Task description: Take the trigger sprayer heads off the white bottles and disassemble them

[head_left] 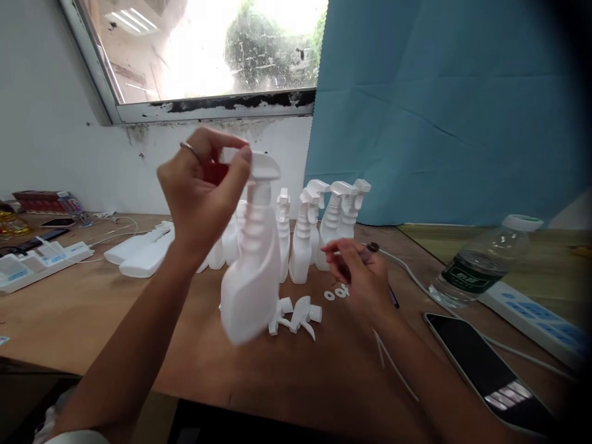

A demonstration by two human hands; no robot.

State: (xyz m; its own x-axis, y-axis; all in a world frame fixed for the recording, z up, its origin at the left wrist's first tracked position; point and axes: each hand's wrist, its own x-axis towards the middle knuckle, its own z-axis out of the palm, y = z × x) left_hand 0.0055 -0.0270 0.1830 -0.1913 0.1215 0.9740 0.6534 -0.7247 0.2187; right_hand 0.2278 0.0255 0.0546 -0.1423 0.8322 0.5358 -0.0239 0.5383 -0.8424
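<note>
My left hand (203,179) is raised, thumb and fingers closed on the top of a white spray bottle (252,271). The bottle hangs above the table, tilted slightly and blurred. Lower on the right, my right hand (358,271) has its fingers curled together beside the small white rings (329,295); whatever they pinch is too small to make out. A slim tool with a dark round end (372,247) shows behind that hand, mostly hidden. Loose trigger sprayer heads (303,316) lie on the table just right of the held bottle.
Several white spray bottles (301,246) stand at the back, and headless-looking white bottles (145,250) lie at left. A power strip (46,266) is far left. On the right are a water bottle (481,262), a phone (485,370), another power strip (539,317) and thin white tubes (398,370).
</note>
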